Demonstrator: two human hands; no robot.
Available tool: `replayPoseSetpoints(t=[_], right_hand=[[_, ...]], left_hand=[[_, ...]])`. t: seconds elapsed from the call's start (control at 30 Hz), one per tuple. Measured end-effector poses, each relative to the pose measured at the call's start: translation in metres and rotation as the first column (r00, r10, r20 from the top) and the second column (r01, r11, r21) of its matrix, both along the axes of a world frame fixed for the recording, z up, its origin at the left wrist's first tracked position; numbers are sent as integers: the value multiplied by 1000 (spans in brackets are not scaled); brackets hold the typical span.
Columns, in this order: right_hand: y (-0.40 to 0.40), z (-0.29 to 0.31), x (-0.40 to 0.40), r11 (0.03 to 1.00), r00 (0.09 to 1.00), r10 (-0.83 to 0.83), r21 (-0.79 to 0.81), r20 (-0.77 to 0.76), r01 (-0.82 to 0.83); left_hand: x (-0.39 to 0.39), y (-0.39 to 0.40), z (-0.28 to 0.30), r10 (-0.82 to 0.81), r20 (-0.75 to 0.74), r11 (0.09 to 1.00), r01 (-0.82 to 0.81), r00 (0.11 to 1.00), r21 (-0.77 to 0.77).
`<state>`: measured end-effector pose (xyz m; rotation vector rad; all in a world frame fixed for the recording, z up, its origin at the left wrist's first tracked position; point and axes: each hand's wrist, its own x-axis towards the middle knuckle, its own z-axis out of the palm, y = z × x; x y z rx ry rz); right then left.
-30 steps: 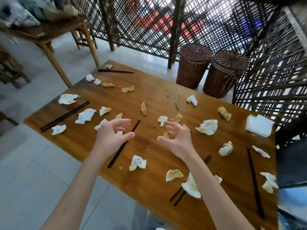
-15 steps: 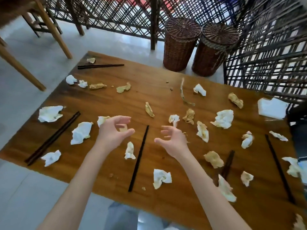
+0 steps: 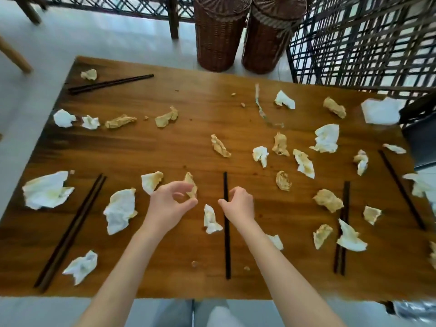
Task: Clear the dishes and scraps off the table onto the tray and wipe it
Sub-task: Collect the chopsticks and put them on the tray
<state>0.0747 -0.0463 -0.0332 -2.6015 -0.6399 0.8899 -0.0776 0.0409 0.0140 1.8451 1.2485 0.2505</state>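
Note:
The wooden table [image 3: 188, 128] is strewn with several crumpled, stained tissues and dark chopsticks. My left hand [image 3: 167, 205] hovers near the front middle, fingers curved, its fingertips at a small stained tissue scrap [image 3: 192, 182] without holding it. My right hand [image 3: 239, 205] is over a single black chopstick [image 3: 227, 251] that lies flat; its curled fingers hide whether it grips the stick. Another tissue [image 3: 211, 220] lies between the hands. No tray or dishes are in view.
Chopstick pairs lie at the left [image 3: 70, 232], far left [image 3: 111, 83] and right [image 3: 341, 244]. A folded white napkin [image 3: 379, 110] sits at the far right corner. Two wicker baskets [image 3: 219, 36] and a lattice screen [image 3: 365, 43] stand behind the table.
Both hands have dropped lower and closer to the table. The left has come to the tissue scrap, the right to the single chopstick. The view has tilted further down.

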Motion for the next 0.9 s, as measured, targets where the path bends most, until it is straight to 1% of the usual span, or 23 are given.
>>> replayPoseSetpoints(t=[0.17, 0.27, 0.6, 0.73, 0.83, 0.9], right_hand=[[15, -15, -7, 994, 993, -88, -61, 73, 93], [18, -20, -9, 989, 991, -94, -101, 99, 104], [22, -19, -14, 985, 986, -64, -147, 155, 87], [21, -19, -12, 991, 983, -48, -118, 175, 70], [20, -20, -9, 995, 989, -47, -82, 143, 59], [19, -21, -5, 995, 991, -78, -49, 111, 84]], left_hand=[[-7, 5, -15, -38, 5, 998, 39, 999, -41], [-13, 9, -18, -34, -11, 999, 33, 999, -43], [-18, 16, -23, -11, -11, 997, 10, 1000, -70], [-19, 16, -24, -9, -7, 998, 9, 1000, -63], [-20, 15, -26, -13, 2, 998, 13, 1000, -59], [-21, 15, -27, -8, 3, 998, 9, 1000, -58]])
